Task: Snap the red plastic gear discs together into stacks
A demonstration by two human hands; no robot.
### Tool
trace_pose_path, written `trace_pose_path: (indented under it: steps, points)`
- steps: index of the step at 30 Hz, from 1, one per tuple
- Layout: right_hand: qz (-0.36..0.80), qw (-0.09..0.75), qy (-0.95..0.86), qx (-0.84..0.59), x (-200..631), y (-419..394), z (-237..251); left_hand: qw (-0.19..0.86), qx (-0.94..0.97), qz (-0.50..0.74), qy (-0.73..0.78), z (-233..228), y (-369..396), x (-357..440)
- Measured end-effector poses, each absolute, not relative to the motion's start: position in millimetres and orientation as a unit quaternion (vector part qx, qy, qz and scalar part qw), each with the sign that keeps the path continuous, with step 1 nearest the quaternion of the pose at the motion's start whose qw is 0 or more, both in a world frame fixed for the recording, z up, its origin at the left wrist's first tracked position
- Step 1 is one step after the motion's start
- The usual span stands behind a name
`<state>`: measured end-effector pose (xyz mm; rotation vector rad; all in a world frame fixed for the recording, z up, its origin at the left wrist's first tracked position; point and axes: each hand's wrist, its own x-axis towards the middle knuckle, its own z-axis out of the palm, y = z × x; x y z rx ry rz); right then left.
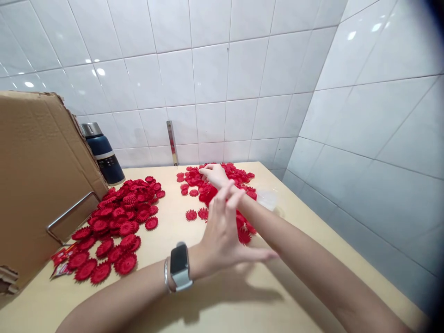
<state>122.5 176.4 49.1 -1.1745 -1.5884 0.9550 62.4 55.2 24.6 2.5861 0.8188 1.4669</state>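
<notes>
Two heaps of red toothed flower-shaped plastic pieces lie on a pale wooden table (pixel 243 305). My right hand (pixel 215 175) reaches far across and rests with bent fingers on the far heap (pixel 239 178); whether it grips a piece I cannot tell. My left hand (pixel 225 233), with a smartwatch on its wrist, hovers over the right forearm. Its fingers are spread and it holds nothing. The nearer, larger heap (pixel 120 219) lies to the left, apart from both hands.
A big cardboard box (pixel 34 175) with a metal handle stands at the left edge. A dark blue flask (pixel 104 155) is behind it. A clear plastic bag (pixel 268 199) lies right of the far heap. White tiled walls close the back and right.
</notes>
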Motion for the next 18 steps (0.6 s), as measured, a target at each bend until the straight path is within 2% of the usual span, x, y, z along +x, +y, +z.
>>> trace_pose_path:
  steps: [2, 4, 6, 12, 18]
  points:
    - [0.392, 0.443, -0.667, -0.453, 127, 166, 52, 0.048, 0.839, 0.49, 0.231, 27, 49, 55]
    - [0.39, 0.432, -0.695, -0.422, 136, 145, 52, 0.094, 0.769, 0.545, 0.32, 34, 52, 40]
    - [0.38, 0.43, -0.717, -0.395, 148, 117, 48, 0.255, 0.665, 0.561, 0.421, 42, 59, 21]
    - [0.347, 0.409, -0.749, -0.39, 176, 49, 29, 0.493, 0.653, 0.403, 0.41, 39, 61, -7]
    - [0.322, 0.401, -0.773, -0.371, 176, 33, 19, 0.595, 0.604, 0.363, 0.388, 20, 46, -3]
